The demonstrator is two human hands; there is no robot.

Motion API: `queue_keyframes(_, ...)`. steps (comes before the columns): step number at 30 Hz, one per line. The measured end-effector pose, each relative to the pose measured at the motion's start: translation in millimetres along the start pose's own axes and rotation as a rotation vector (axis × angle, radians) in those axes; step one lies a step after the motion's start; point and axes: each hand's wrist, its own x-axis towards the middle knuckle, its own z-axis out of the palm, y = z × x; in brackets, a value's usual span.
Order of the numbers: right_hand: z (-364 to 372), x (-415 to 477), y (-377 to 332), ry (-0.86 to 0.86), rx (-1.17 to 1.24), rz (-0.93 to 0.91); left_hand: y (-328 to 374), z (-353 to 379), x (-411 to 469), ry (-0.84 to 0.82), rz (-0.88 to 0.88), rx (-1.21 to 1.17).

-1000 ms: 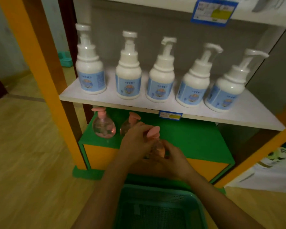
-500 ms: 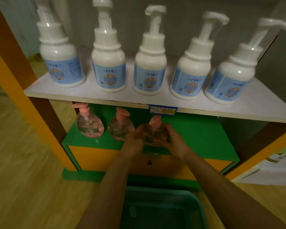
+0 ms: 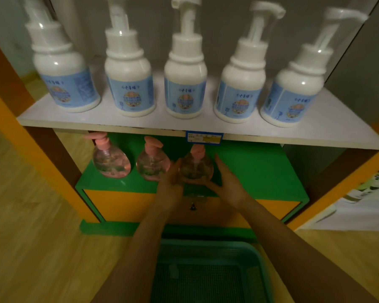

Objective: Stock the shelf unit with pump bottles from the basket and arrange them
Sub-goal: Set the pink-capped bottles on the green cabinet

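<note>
view: head cam, looking down at the shelf unit.
white shelf (image 3: 140, 122): the landmark. Flat board w/ a blue price tag (image 3: 204, 138) on its front edge.
white pump bottles (image 3: 185, 84): 5 of them on top of the white shelf, in a row, all standing up, blue labels facing front.
green shelf (image 3: 260, 171): right under the white shelf. 3 clear pump bottles w/ pink tops stand on it in a row.
bottle 1 (image 3: 111, 162): under the white shelf's left part, standing up, nobody touching it.
bottle 2 (image 3: 151, 165): under the white shelf, just right of bottle 1, near it but not touching.
bottle 3 (image 3: 196, 169): under the white shelf, right below the price tag, standing up, between both hands. Can't tell if its bottom sits fully on the green shelf.
left hand (image 3: 170, 180): grasping bottle 3, fingers bent round its left side. Back of hand is just beside bottle 2.
right hand (image 3: 225, 182): grasping bottle 3 too. Thumb wraps its low front, fingers point up by its right side.
basket (image 3: 206, 243): green, below the white shelf & nearer the person, between the arms. Inside too dark to tell what's in it.
orange front (image 3: 123, 204): under the green shelf, small lock (image 3: 192, 207) in the middle.
floor (image 3: 31, 237): wood, below & left of the white shelf.
</note>
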Motion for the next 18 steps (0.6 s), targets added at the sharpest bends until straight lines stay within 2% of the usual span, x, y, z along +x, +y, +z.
queue_keyframes(3, -1.7, -33.8, 14.3, 0.129, -0.121, -0.023, -9.7, 1.5, -19.3, 0.144, 0.038, -0.03)
queue_keyframes(5, -0.9, -59.2, 25.3, 0.15, -0.106, -0.021, -12.6, 4.9, -30.7, 0.131, 0.033, -0.002)
queue_keyframes(11, 6.8, -134.5, 61.4, 0.134, -0.107, 0.079, -37.3, 26.6, -65.7, -0.169, 0.015, 0.349)
queue_keyframes(18, 26.4, -216.4, 110.6, 0.007, -0.114, 0.225, -100.9, 64.4, -122.3, -0.564, -0.133, 0.571)
